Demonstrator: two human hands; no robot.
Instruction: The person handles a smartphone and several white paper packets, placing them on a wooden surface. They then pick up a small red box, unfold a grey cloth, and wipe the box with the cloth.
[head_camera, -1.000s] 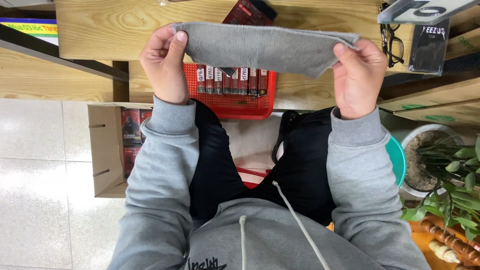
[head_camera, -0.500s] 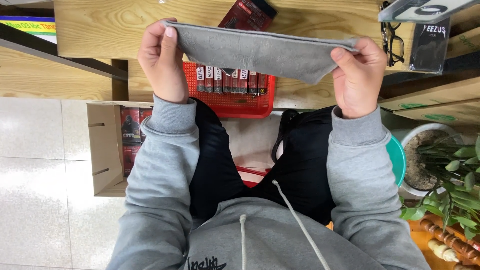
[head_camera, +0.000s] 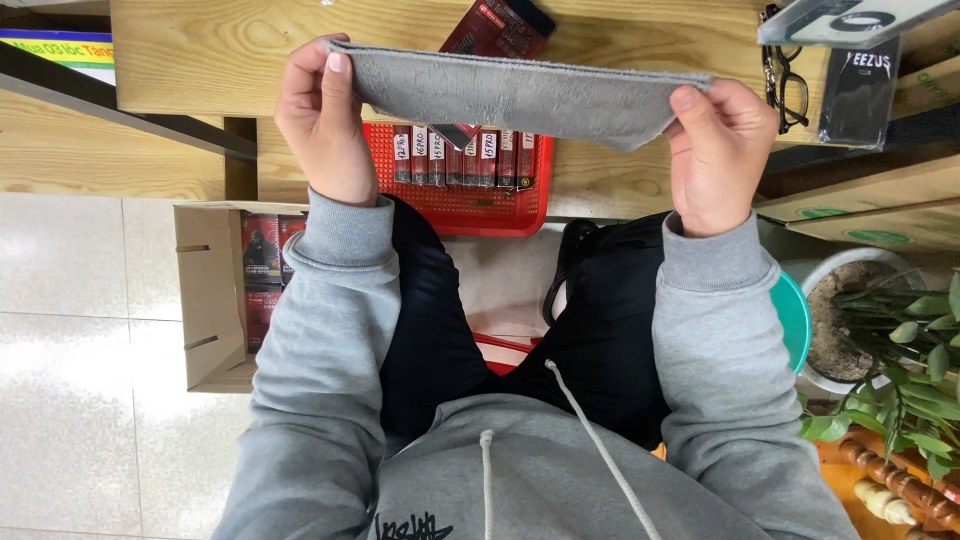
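Between the hands, a folded grey cloth (head_camera: 520, 95) hangs stretched, the left hand (head_camera: 325, 125) pinching one end and the right hand (head_camera: 720, 150) the other, held well apart. Beneath it sits a red basket (head_camera: 465, 200) of small packs. Only fingertips grip the ends, so I judge a loosened pinch could drop the cloth into that basket.

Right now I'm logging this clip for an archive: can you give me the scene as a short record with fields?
left hand: pinches one end of the grey cloth
right hand: pinches the other end
cloth: stretched flat between both hands, above the wooden bench
red basket: under the cloth, holds a row of small dark red packs
cardboard box: on the floor by the left arm, open, more packs inside
glasses: on the bench near the right hand
plant pot: on the floor on the right
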